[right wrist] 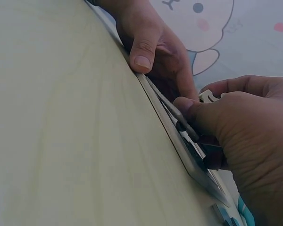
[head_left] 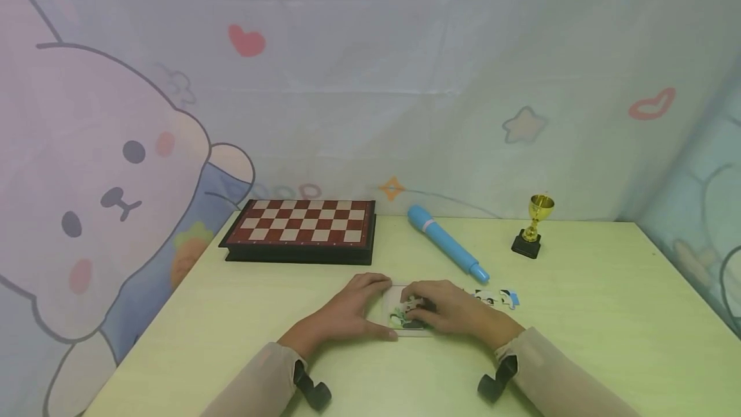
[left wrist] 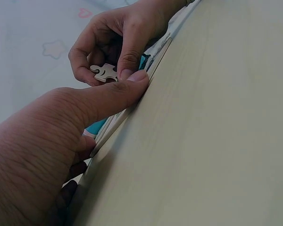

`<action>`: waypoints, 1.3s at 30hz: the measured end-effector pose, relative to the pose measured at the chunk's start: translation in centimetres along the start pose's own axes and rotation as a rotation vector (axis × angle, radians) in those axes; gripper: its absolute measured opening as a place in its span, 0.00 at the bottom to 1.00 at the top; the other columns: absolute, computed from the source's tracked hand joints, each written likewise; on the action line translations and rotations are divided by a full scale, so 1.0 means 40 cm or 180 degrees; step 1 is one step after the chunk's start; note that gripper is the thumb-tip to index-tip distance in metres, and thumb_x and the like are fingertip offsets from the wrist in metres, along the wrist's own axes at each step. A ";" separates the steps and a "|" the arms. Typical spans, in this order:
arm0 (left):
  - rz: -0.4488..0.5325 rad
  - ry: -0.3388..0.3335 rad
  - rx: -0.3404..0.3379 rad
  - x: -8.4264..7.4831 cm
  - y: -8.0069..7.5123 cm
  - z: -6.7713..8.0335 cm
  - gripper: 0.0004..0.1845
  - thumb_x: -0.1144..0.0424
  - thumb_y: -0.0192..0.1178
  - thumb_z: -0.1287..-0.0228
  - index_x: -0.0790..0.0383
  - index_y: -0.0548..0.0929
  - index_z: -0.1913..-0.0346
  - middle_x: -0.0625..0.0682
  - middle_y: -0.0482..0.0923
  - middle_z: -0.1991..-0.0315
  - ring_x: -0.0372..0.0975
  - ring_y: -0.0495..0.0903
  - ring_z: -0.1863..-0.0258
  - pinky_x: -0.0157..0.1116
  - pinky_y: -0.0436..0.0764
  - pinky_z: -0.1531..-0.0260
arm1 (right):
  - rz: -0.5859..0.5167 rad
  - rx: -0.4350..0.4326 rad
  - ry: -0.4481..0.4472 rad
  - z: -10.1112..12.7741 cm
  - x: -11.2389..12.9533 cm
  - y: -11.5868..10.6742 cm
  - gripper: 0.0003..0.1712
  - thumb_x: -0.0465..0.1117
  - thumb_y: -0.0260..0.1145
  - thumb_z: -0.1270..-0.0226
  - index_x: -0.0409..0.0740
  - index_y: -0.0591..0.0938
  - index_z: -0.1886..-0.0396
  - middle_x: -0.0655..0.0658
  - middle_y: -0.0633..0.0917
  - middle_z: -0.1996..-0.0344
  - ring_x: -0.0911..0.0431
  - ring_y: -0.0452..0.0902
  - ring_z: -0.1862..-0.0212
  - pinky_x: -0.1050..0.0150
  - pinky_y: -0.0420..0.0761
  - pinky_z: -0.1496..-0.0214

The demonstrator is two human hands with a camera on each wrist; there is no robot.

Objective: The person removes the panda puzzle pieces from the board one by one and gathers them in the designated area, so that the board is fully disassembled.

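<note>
Left wrist view shows the right hand (left wrist: 118,35) pinching a pale cardboard puzzle piece (left wrist: 104,71) between thumb and fingertips, just above the thin flat puzzle tray (head_left: 405,327). The left hand (head_left: 347,311) clamps the tray's near-left edge, thumb pressed along its rim. Loose pieces (head_left: 498,298) lie just right of the tray on the smooth pale-green table (head_left: 579,314). Beyond them lie a blue plastic cylinder (head_left: 447,243), a small gold trophy (head_left: 534,225) and a closed red-and-cream chessboard box (head_left: 302,229), well apart from the hands.
</note>
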State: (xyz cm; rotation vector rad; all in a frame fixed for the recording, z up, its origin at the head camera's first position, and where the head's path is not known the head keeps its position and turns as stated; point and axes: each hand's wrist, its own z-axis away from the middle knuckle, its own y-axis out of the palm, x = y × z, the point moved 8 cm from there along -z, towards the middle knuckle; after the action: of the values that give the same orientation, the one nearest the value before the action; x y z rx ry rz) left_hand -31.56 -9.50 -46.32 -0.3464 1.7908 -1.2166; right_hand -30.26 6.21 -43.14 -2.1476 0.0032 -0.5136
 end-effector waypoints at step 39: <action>-0.0078 -0.0001 -0.0025 -0.005 -0.004 0.001 0.57 0.25 0.67 0.53 0.54 0.66 0.24 0.46 0.59 0.25 0.42 0.55 0.25 0.49 0.62 0.28 | 0.0088 -0.0433 0.0163 0.000 -0.001 -0.031 0.15 0.40 0.75 0.38 0.48 0.84 0.53 0.57 0.86 0.63 0.66 0.79 0.64 0.67 0.83 0.64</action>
State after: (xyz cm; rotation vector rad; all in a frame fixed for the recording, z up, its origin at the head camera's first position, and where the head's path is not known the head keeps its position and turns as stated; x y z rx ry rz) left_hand -31.46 -9.47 -46.10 -0.3739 1.7963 -1.2268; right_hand -30.53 6.95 -42.18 -2.2629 0.0986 -0.5663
